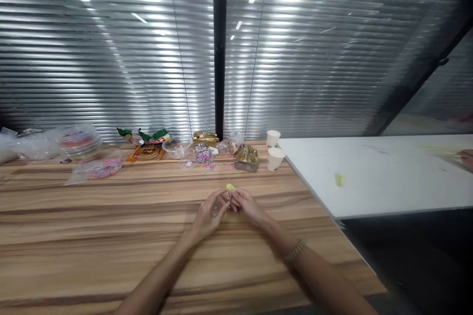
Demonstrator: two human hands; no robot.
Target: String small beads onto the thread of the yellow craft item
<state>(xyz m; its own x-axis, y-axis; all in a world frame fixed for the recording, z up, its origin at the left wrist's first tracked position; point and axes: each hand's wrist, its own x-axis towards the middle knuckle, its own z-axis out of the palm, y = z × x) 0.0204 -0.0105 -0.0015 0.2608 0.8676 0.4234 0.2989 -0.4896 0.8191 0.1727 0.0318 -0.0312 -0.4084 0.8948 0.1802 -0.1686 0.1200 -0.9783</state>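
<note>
Over the wooden table (pixel 92 236), my left hand (pixel 211 211) and my right hand (pixel 248 204) meet fingertip to fingertip. A small yellow-green piece (pixel 230 187) sticks up between them, pinched by the fingers of both. Something small and clear seems to sit just below it, too small to make out. A beaded bracelet (pixel 294 250) is on my right wrist. Beyond the hands lie scattered pink and white bits (pixel 210 166), next to a clear container (pixel 203 154) of similar bits and a gold foil package (pixel 247 158).
Two paper cups (pixel 275 158) stand at the back right. Clear bowls (pixel 177 148), snack packets (pixel 148 151) and stacked plastic lids (pixel 79 141) line the back. On the adjoining white table (pixel 384 187) lies a yellow-green piece (pixel 339 179); another person's hand (pixel 467 158) is at the far right.
</note>
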